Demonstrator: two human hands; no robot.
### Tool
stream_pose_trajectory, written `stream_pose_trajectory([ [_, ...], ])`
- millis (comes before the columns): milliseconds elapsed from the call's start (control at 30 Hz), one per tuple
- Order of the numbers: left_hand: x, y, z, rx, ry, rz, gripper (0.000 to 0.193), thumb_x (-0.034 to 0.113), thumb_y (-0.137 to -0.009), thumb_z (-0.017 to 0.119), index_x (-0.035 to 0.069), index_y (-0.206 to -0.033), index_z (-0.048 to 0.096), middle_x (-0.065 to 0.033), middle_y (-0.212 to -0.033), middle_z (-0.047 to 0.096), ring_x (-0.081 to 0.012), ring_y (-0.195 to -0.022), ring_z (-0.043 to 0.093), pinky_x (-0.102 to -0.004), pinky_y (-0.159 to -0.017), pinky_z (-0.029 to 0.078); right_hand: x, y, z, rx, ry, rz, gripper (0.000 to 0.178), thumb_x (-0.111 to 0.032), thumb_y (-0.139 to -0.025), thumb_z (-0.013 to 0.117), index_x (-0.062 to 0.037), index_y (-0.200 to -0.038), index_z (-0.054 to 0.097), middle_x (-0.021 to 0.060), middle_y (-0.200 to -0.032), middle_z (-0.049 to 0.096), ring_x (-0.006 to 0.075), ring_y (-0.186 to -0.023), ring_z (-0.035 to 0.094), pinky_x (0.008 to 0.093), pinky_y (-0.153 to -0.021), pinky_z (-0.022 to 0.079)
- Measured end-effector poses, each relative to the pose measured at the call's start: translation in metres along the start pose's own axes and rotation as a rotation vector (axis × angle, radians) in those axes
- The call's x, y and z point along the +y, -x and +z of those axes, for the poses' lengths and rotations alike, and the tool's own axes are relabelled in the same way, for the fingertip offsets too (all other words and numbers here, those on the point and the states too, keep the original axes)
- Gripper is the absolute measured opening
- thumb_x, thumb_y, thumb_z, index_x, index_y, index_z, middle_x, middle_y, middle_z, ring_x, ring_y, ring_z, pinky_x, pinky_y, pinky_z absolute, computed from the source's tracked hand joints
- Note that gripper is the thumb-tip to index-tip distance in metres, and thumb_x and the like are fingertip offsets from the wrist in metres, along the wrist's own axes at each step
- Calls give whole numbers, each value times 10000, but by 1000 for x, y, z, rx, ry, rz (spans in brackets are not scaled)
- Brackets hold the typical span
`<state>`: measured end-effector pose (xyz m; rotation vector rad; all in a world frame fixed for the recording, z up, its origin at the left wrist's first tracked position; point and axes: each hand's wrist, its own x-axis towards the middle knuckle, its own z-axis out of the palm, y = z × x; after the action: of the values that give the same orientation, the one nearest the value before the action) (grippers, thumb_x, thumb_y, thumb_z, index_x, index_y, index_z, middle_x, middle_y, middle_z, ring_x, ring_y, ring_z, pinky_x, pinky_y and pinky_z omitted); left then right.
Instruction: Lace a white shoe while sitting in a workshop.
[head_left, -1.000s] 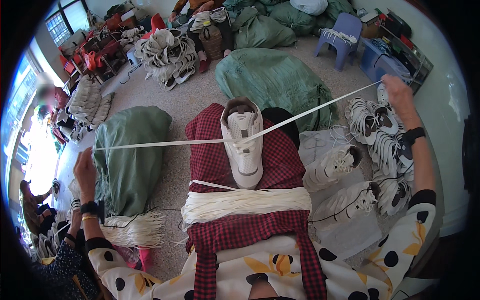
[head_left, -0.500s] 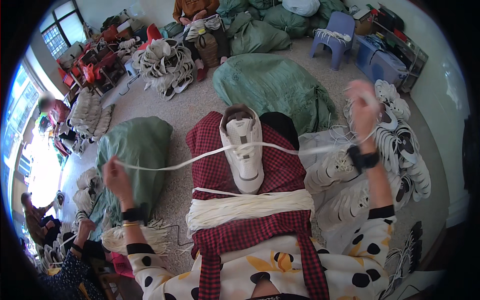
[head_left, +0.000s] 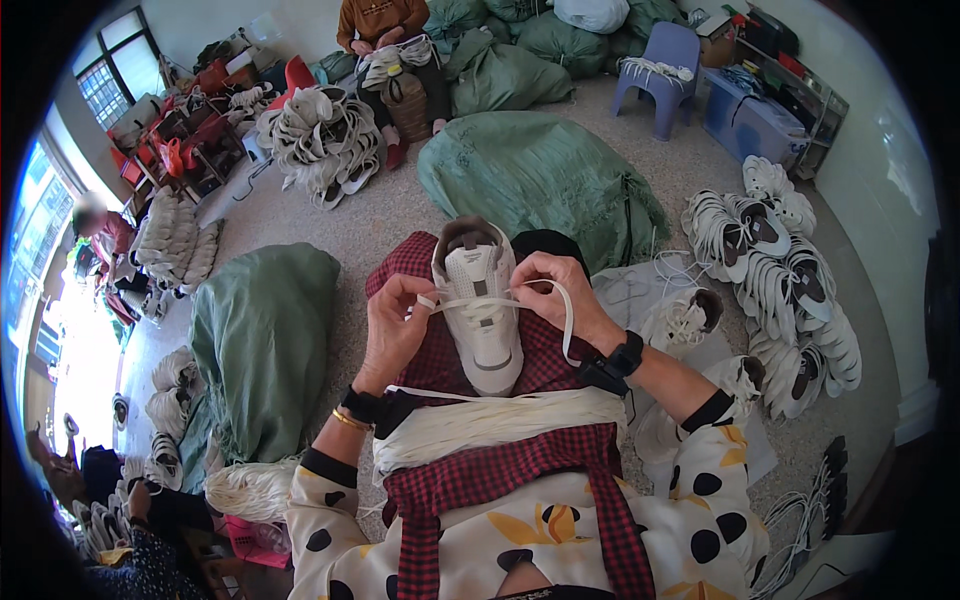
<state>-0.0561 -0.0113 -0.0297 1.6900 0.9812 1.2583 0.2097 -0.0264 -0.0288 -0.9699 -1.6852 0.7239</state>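
Observation:
A white sneaker [head_left: 490, 365] rests on the red-and-black checked apron [head_left: 415, 260] over my lap, its toe toward me and its opening away. A flat white shoelace [head_left: 569, 325] runs across the sneaker's lacing area. My left hand [head_left: 392, 330] pinches the lace at the left side of the shoe. At the right side, my right hand [head_left: 565, 290] has thumb and fingers closed on the lace, and the loose end hangs down in a curve beside it. Between shoe and waist lies a thick bundle of cream laces [head_left: 500, 432] across the apron.
Green sacks [head_left: 262, 340] stand to the left and ahead. More sneakers [head_left: 690, 325] lie on the right, beside stacks of white shoe uppers [head_left: 800, 290]. A purple stool [head_left: 660, 80] is at the back right. Other people sit ahead and at left, one handling shoe parts.
Both hands have come inward from wide apart to the two sides of the sneaker. The lace, stretched out across the shoe before, now lies close over it, with a loose end hanging at right.

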Motion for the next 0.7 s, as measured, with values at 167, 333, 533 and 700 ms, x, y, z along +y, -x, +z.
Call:
stream_pose_trajectory([
  [167, 7, 7, -4, -93, 61, -29, 89, 75, -925, 672, 6, -963, 631, -41, -886, 670, -77, -785, 631, -244, -710, 541, 4, -2, 2, 13, -23, 11, 68, 8, -780, 685, 3, -847, 678, 66, -808, 690, 126, -737, 680, 253, -679, 544],
  [333, 16, 13, 1, -52, 105, -139, 79, 74, -922, 682, 20, -950, 631, -10, -793, 637, -26, -551, 514, -189, -455, 411, -10, -3, 8, 34, 71, -160, 70, 38, -752, 670, -2, -807, 655, 61, -781, 648, 157, -700, 656, 276, -650, 531],
  [533, 6, 15, 8, 39, 35, -115, 86, 79, -915, 683, 13, -942, 634, 3, -780, 639, -27, -602, 554, -194, -486, 436, -6, -7, 18, 9, 139, -185, 92, 42, -745, 668, -8, -819, 643, 35, -712, 572, 119, -618, 567, 271, -562, 434],
  [700, -2, 15, 11, 63, -113, -36, 29, 16, -871, 664, 20, -875, 636, 3, -809, 657, -30, -650, 570, -187, -537, 459, -22, -16, -2, -215, 164, 15, 186, 34, -793, 619, -8, -973, 643, 53, -758, 625, 158, -643, 598, 281, -600, 475],
])
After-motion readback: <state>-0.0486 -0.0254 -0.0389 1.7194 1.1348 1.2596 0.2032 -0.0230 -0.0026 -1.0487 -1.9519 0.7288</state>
